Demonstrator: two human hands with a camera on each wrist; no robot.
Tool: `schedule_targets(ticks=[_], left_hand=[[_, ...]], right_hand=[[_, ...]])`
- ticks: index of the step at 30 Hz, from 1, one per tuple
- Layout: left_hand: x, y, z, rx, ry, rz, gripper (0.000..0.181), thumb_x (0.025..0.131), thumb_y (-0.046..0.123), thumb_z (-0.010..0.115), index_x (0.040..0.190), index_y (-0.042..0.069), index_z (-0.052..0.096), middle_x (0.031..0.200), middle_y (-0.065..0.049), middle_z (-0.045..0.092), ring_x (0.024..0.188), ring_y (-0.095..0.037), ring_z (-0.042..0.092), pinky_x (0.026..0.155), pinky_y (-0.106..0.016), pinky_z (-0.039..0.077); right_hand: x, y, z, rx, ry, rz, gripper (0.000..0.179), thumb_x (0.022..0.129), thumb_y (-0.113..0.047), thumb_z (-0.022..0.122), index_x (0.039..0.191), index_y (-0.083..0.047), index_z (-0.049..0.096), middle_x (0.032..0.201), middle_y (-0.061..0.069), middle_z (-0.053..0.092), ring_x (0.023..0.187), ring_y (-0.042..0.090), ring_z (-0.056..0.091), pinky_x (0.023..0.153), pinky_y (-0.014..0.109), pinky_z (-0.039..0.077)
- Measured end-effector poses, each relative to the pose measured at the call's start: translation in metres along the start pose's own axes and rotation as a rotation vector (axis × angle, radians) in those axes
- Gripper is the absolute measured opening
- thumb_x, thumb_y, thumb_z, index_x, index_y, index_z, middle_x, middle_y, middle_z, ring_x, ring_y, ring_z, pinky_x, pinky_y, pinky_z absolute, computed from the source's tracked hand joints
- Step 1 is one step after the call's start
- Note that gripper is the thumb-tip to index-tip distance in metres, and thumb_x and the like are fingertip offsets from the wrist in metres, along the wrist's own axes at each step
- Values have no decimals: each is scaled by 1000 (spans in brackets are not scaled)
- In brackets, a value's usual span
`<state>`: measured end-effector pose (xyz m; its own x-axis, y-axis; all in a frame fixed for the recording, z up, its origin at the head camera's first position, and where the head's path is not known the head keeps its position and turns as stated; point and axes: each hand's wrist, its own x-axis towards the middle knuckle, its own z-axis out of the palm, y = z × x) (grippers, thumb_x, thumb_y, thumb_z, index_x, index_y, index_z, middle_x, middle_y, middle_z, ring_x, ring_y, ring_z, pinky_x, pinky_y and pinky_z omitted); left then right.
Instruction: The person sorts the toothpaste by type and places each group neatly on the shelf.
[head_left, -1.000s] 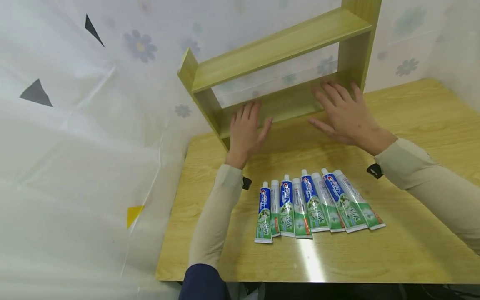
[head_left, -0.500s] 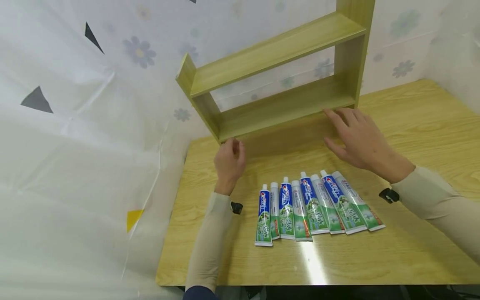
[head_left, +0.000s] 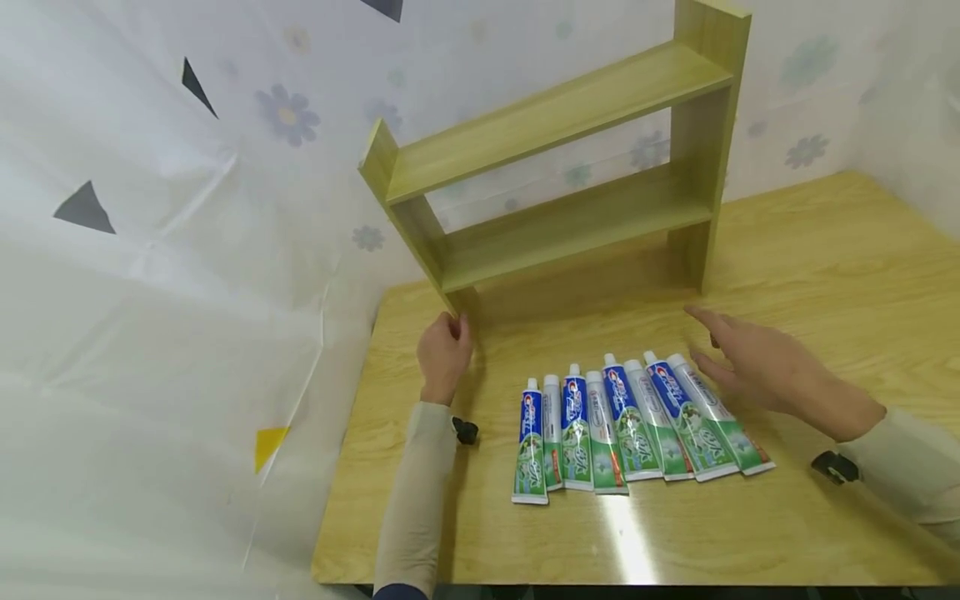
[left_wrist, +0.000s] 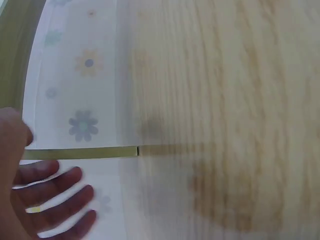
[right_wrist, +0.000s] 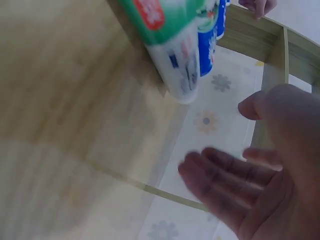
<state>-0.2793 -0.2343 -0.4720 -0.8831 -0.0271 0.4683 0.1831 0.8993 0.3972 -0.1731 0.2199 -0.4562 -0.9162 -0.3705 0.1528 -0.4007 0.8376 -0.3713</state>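
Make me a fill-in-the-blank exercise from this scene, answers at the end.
1. Side by side on the table lie ____ toothpaste tubes.
2. Below its cap, the leftmost tube is ____ above and green lower down.
3. In the head view, the hand near the cap of the rightmost tube is the person's ____ one.
4. The shelf shows ____ long horizontal boards.

Missing words: eight; blue; right; two.

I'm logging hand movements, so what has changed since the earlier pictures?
The left hand drew back from the shelf toward the person, to near the shelf's left foot; the right hand also drew back, to near the rightmost toothpaste tube. Nothing was visibly taken hold of or let go. The shelf and all eight tubes stayed as they were.
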Motion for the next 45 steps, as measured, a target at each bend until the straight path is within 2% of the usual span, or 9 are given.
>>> schedule_targets(ticks=[5, 9, 13, 17, 19, 25, 33, 34, 45], left_hand=[[-7, -7, 10, 70, -263, -51, 38, 116, 33, 48, 88, 10, 60, 74, -8, 63, 57, -20, 52, 54, -39, 44], [-15, -10, 19, 79, -371, -60, 39, 118, 32, 44, 91, 8, 59, 76, -8, 61, 61, -20, 52, 57, -36, 43], [-19, -15, 33, 25, -322, -39, 39, 117, 32, 42, 89, 9, 57, 73, -8, 57, 61, -22, 51, 59, -44, 47], [-20, -11, 35, 21, -302, -36, 36, 117, 28, 44, 88, 10, 55, 73, -8, 55, 62, -23, 51, 60, -44, 47], [-18, -13, 37, 18, -303, -34, 35, 116, 27, 45, 87, 9, 54, 73, -9, 54, 61, -25, 51, 59, -44, 45], [-6, -73, 84, 45, -242, 9, 41, 115, 43, 38, 88, 16, 55, 73, -4, 56, 62, -21, 51, 59, -42, 44], [-3, -69, 69, 12, -196, -13, 37, 116, 40, 40, 91, 17, 56, 75, -3, 58, 62, -20, 52, 57, -39, 44], [-1, -76, 78, 12, -189, -17, 37, 116, 40, 40, 91, 18, 56, 74, -3, 58, 61, -19, 51, 56, -38, 43], [-2, -78, 82, 15, -145, 25, 38, 116, 38, 42, 90, 13, 56, 72, -6, 58, 59, -21, 51, 53, -38, 42]], right_hand=[[-23, -1, 21, 111, -95, 1, 52, 111, -27, 64, 153, 2, 54, 73, -8, 53, 58, 3, 42, 54, 26, 37], [-42, -3, 37, 138, -113, -2, 57, 107, -24, 69, 156, 1, 51, 73, -9, 49, 58, 0, 39, 54, 24, 35], [-54, -4, 42, 85, -101, 0, 67, 104, -23, 73, 160, 1, 45, 100, 14, 72, 73, 7, 57, 64, 34, 53], [-58, -4, 43, 59, -99, -13, 71, 102, -23, 75, 159, 4, 44, 124, 33, 72, 85, 17, 66, 76, 52, 63], [-58, -4, 41, 66, -126, -7, 74, 101, -24, 76, 161, 3, 41, 122, 32, 73, 86, 19, 69, 77, 54, 63], [-53, -6, 35, 113, -193, 12, 84, 98, -27, 79, 165, -6, 34, 118, 31, 75, 84, 23, 70, 73, 51, 61], [-45, -7, 31, 143, -229, 27, 93, 94, -29, 83, 168, -11, 30, 109, 18, 75, 74, 11, 58, 61, 31, 48], [-45, -7, 30, 146, -230, 29, 94, 93, -28, 84, 169, -12, 30, 107, 16, 74, 73, 11, 57, 60, 29, 47], [-46, -8, 30, 130, -205, 29, 96, 90, -26, 85, 168, -9, 32, 104, 13, 74, 68, 9, 52, 59, 27, 44]])
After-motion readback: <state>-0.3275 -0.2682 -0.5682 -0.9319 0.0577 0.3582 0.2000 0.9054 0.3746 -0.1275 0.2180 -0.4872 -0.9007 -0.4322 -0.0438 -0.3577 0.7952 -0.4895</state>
